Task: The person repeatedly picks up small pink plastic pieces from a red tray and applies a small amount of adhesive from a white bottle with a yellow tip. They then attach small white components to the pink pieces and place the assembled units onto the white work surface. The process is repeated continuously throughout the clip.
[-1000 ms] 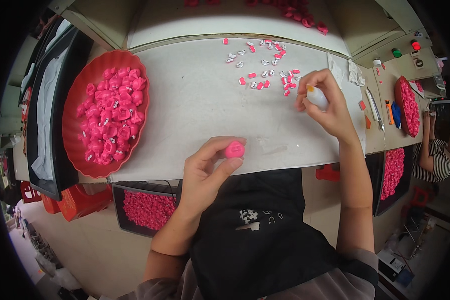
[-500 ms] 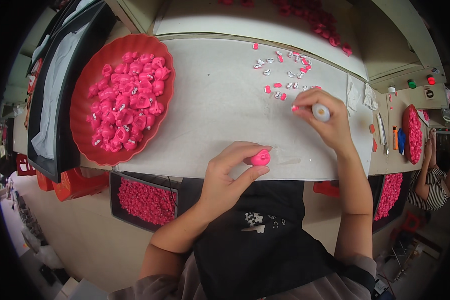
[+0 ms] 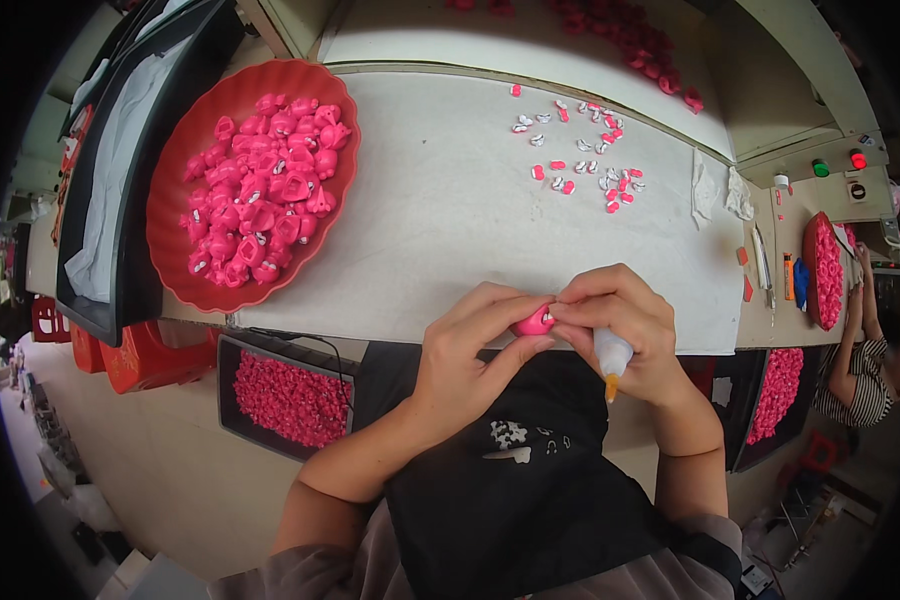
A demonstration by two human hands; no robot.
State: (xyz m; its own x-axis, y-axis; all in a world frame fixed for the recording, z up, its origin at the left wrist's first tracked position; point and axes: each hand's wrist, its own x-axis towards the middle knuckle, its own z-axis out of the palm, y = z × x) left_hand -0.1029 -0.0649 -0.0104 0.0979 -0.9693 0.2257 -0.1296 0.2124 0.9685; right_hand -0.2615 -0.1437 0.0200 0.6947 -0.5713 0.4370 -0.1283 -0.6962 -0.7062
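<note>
Just over the near edge of the pale tabletop (image 3: pixel 420 240), left hand (image 3: pixel 475 345) pinching a rounded pink piece (image 3: pixel 534 321) between thumb and fingers! Right hand (image 3: pixel 625 325) in close, fingertips bunched at the piece's right side, a white bottle (image 3: pixel 612 352) tucked in its grip, orange tip pointing towards the person's body. And what a switch: half a second ago that right hand was out by the scattered pink-and-white bits (image 3: pixel 538 172); now it's met the left, which keeps its pinch.
</note>
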